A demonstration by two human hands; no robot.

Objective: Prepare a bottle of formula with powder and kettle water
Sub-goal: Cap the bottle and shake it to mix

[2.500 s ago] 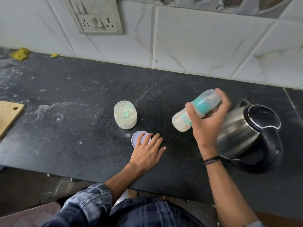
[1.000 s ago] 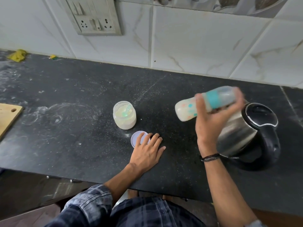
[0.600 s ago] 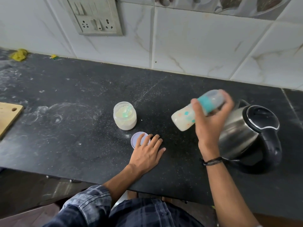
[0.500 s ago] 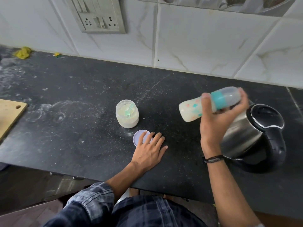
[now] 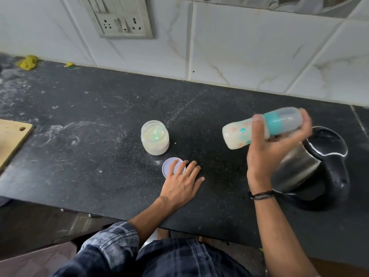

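Note:
My right hand (image 5: pixel 269 154) grips a baby bottle (image 5: pixel 239 134) with a teal collar and a clear cap, held nearly on its side above the counter. The bottle holds milky white liquid and looks motion-blurred. My left hand (image 5: pixel 180 182) lies flat on the black counter (image 5: pixel 99 156), its fingers spread, two fingertips resting on a pale lilac lid (image 5: pixel 168 166). Just beyond that lid stands an open jar of formula powder (image 5: pixel 155 139) with a green scoop inside. The steel and black kettle (image 5: pixel 315 166) sits behind my right hand, its lid down.
A wooden cutting board (image 5: pixel 12 140) pokes in at the left edge. Spilled powder dusts the counter's left part. A socket panel (image 5: pixel 119 21) is on the tiled wall. Yellow scraps (image 5: pixel 28 61) lie at the far left back corner. The counter's front edge runs beneath my forearms.
The bottle in my right hand has swung up and down repeatedly, tilting between base-down and nearly level. My left hand has stayed on the lid.

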